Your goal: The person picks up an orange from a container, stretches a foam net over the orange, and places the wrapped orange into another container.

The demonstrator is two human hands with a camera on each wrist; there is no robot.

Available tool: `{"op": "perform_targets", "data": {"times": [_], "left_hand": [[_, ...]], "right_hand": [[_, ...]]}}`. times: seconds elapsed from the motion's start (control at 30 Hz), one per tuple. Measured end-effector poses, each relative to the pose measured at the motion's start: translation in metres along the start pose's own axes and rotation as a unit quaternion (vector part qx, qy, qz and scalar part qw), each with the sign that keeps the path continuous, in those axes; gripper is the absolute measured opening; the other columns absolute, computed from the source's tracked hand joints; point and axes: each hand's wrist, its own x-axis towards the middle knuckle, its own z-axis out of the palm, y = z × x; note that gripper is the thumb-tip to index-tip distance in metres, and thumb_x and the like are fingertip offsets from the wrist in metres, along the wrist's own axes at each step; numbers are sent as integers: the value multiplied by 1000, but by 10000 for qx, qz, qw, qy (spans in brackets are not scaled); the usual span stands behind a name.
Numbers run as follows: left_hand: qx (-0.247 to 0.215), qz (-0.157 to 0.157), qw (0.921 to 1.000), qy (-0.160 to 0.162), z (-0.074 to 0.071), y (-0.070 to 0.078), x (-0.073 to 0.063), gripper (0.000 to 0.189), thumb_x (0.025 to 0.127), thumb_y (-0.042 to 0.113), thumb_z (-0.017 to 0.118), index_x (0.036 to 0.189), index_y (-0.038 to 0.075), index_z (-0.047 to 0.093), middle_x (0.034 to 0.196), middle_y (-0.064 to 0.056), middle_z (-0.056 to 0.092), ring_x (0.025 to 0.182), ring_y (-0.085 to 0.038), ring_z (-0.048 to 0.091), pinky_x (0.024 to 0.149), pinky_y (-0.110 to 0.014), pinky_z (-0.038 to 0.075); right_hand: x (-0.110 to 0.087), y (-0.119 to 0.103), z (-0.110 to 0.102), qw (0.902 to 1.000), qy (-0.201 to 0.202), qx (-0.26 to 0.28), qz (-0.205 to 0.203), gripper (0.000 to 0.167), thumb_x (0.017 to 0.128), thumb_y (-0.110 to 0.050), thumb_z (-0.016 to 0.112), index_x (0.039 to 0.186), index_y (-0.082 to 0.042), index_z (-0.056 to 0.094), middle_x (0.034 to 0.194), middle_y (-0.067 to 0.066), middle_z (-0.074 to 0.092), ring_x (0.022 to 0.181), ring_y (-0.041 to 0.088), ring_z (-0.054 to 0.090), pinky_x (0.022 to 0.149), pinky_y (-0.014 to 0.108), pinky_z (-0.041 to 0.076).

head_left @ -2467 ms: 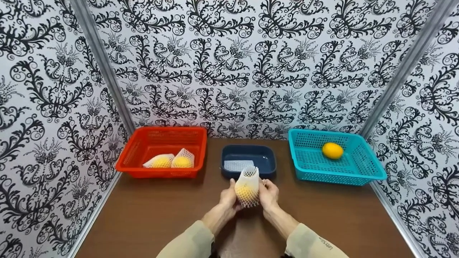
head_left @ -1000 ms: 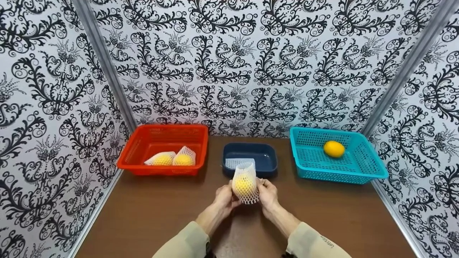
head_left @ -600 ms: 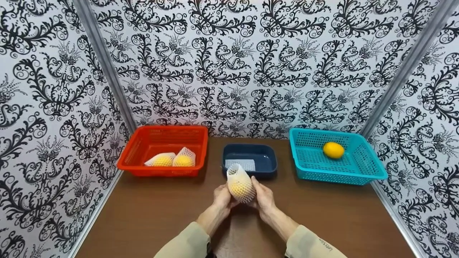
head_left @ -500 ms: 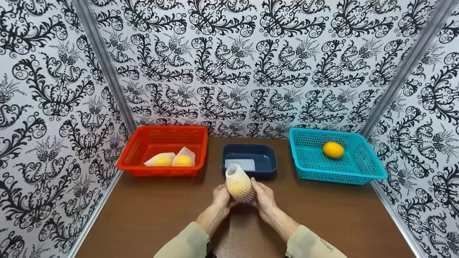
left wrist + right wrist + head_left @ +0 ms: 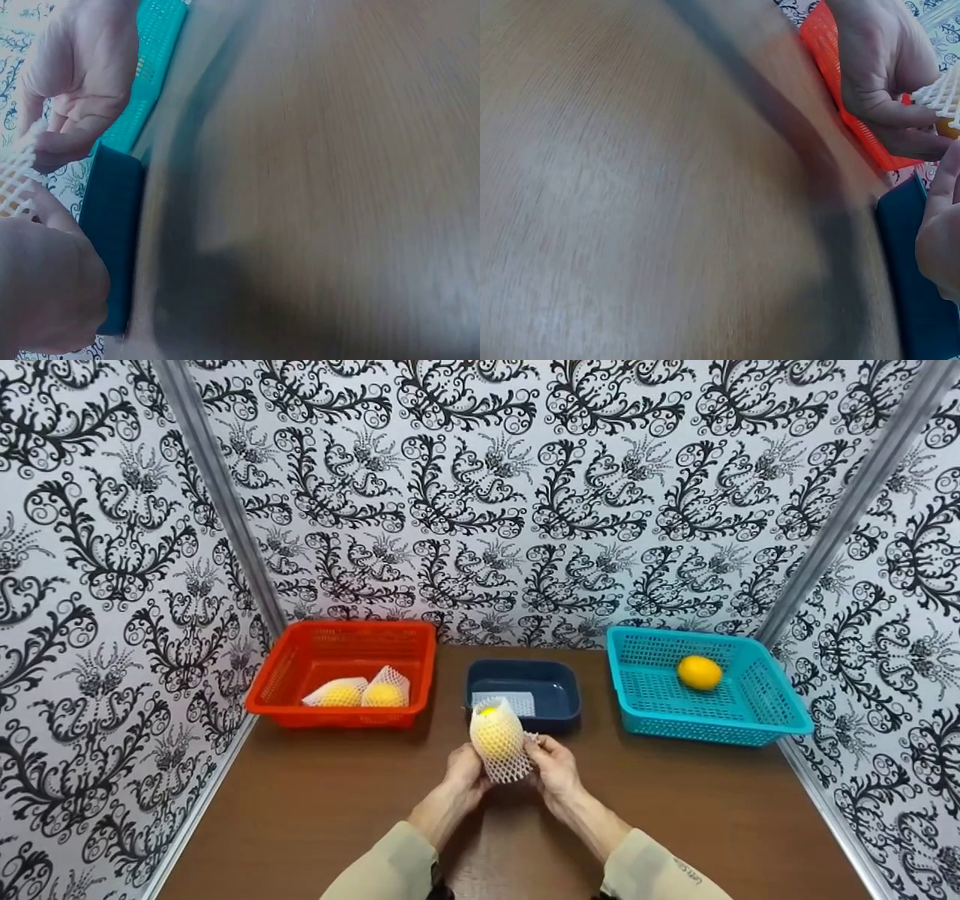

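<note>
A yellow oval fruit sits inside a white foam net sleeve (image 5: 499, 739), held up over the table in front of the navy tray. Its yellow tip shows at the sleeve's upper opening, and loose mesh hangs at the lower end. My left hand (image 5: 463, 774) grips the sleeved fruit from the left. With thumb and fingers, my right hand (image 5: 556, 769) pinches the mesh edge on the right side. The left wrist view shows the right hand (image 5: 86, 82) at a strip of mesh (image 5: 16, 180). In the right wrist view, the left hand (image 5: 885, 67) holds the net; bare fruit peeks out below.
A red basket (image 5: 337, 720) at the left contains two netted fruits (image 5: 384, 695). The navy tray (image 5: 559, 724) at the back centre has a flat white net (image 5: 517, 703) in it. At the right, a teal basket (image 5: 697, 727) holds one bare yellow fruit (image 5: 700, 672).
The sleeved fruit has turned and shifted slightly left. Its yellow tip now shows at the upper opening. My right hand has gone from lying along the side to pinching the mesh edge.
</note>
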Motion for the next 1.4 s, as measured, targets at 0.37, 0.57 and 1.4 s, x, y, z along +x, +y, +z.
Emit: {"op": "perform_targets", "data": {"times": [0.37,0.57,1.4], "left_hand": [[711,176,9973,44,-4,8,-5,37,119,39,49,124,7,67,92,-2,71,86,-20,65,73,-36,55],[505,-7,9986,150,-2,5,-5,21,110,25,59,106,11,73,82,-1,69,79,-19,66,69,-37,58],[1176,-539,9916,-92,-5,2,-17,21,102,10,55,85,15,67,71,4,67,67,-9,67,59,-23,58]], "right_hand": [[-4,-3,-3,9993,-15,-169,324,21,114,-33,64,103,-18,72,100,-3,77,96,15,76,83,34,65],[-5,0,-2,9985,19,-392,384,20,113,-34,66,104,-16,68,100,-2,77,94,15,75,83,35,64],[-2,-1,-13,9500,-1107,-2275,-1832,78,84,-7,96,150,13,59,140,34,72,115,7,71,104,21,57]]}}
